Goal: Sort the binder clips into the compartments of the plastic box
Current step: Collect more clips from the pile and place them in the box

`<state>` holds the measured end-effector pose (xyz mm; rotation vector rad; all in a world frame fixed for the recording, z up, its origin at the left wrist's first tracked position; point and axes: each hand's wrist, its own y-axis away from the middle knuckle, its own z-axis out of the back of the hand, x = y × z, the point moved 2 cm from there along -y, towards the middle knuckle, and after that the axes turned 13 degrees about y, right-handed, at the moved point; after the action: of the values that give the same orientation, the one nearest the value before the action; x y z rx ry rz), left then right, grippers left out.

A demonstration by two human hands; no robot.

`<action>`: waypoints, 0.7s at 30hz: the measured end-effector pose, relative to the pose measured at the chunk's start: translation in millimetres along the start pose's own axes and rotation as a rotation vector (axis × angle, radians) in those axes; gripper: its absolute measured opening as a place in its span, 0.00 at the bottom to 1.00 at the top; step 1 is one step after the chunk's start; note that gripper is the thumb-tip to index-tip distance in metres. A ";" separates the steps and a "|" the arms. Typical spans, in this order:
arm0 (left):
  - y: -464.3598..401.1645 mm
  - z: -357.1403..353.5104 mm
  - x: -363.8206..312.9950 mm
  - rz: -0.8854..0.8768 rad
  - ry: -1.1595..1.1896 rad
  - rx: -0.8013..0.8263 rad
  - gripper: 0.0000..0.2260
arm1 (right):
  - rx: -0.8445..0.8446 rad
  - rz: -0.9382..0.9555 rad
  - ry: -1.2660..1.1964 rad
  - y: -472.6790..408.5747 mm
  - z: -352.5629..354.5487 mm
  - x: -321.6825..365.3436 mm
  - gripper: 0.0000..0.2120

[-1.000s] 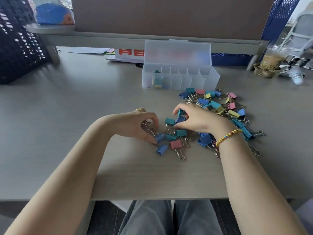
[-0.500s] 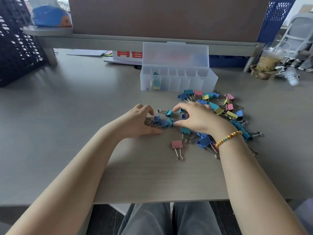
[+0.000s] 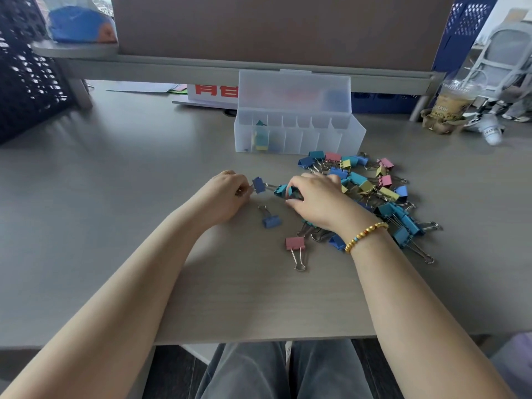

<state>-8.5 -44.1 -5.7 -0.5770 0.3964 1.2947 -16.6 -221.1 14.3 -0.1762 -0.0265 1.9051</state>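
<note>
- An office desk: a grey surface [image 3: 86, 197] backed by a brown partition panel [image 3: 273, 27].
- Papers [image 3: 144, 87] lie beneath the partition's raised shelf [image 3: 74, 48].
- A mesh office chair [image 3: 501, 56] stands behind.
- An iced takeaway drink [image 3: 452, 103] sits at the far right.

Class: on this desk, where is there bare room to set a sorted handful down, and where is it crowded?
Bare desk lies left of the left hand, between the dark basket and the plastic box. Crowded: the clip pile right of the right hand, up to the box's front.
</note>
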 end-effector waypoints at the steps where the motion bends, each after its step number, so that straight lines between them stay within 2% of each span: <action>1: -0.4 1.7 0.6 0.010 0.010 -0.021 0.10 | -0.022 -0.029 -0.063 1.6 4.2 -4.9 0.12; 3: -1.3 5.3 0.0 0.058 0.077 -0.068 0.10 | -0.086 -0.093 -0.215 4.5 12.6 -17.2 0.13; 5: -0.6 5.8 -2.7 0.137 0.309 -0.087 0.10 | -0.113 -0.120 -0.274 5.7 15.4 -22.6 0.13; 7: 2.6 4.0 -6.7 0.232 0.713 -0.059 0.07 | -0.095 -0.103 -0.204 3.4 10.7 -17.1 0.14; 9: 5.7 3.8 -11.2 0.294 1.064 -0.021 0.09 | -0.101 -0.095 -0.127 -2.3 2.6 -9.1 0.16; 14: 7.1 11.8 -13.9 0.447 1.583 -0.160 0.13 | -0.134 -0.100 0.038 -16.6 -7.0 -0.3 0.23; 16: 7.9 14.6 -11.5 0.477 1.701 -0.190 0.13 | -0.077 -0.066 0.101 -18.7 -11.0 6.3 0.26; 20: 10.7 17.1 -13.1 0.482 1.692 -0.088 0.09 | -0.095 -0.046 0.141 -19.5 -12.8 11.1 0.21; 21: 11.0 15.9 -13.2 0.493 1.658 -0.079 0.12 | -0.105 -0.051 0.151 -19.7 -13.3 10.4 0.20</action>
<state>-23.0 -43.0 12.7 -1.6327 1.9285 0.9944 0.3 -205.6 2.1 -0.3861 -0.0289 1.8359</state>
